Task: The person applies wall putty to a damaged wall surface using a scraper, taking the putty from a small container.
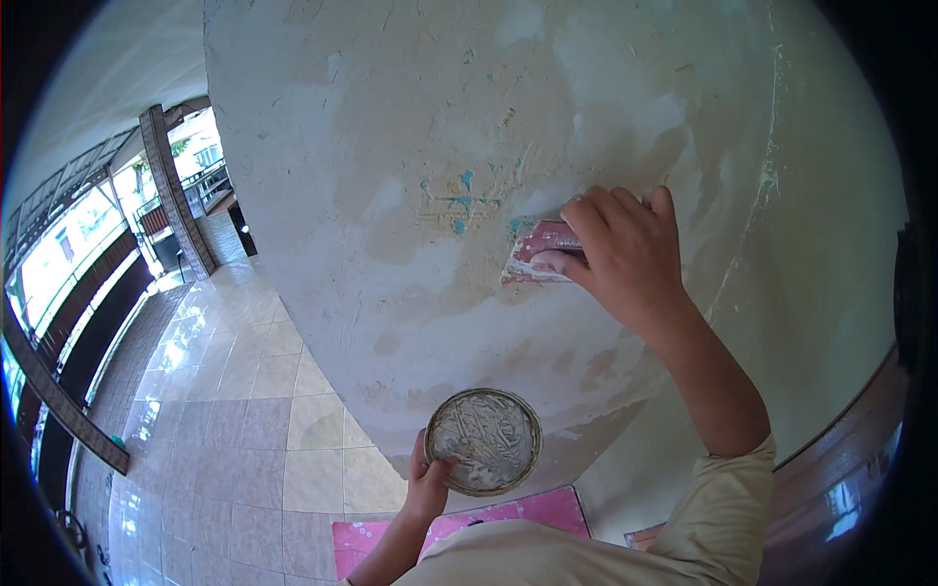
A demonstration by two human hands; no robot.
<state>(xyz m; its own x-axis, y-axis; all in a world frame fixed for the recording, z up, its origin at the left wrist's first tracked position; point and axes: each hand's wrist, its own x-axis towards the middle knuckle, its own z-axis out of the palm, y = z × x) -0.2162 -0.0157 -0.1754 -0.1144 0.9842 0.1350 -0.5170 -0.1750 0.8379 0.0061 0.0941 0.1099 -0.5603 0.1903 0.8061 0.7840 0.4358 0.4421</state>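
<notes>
My right hand (625,254) is closed around a dark red putty scraper (539,250), whose edge lies against the wall (391,283). White smears cover the scraper and my thumb. Small turquoise patches (466,184) and scored marks show on the wall just left of the blade. Lower down, my left hand (426,481) grips the rim of a round, shallow pan (485,439), its thumb over the edge. Greyish-white paste with streaks coats the inside of the pan. Damp-looking brownish areas and paler patches spread over the wall around the scraper.
A pink mat or board (547,510) lies at the foot of the wall. Shiny floor tiles (244,430) stretch away on the left toward a post (176,190) and a railing. A long crack (738,249) runs down the wall on the right, near a brown door (831,488).
</notes>
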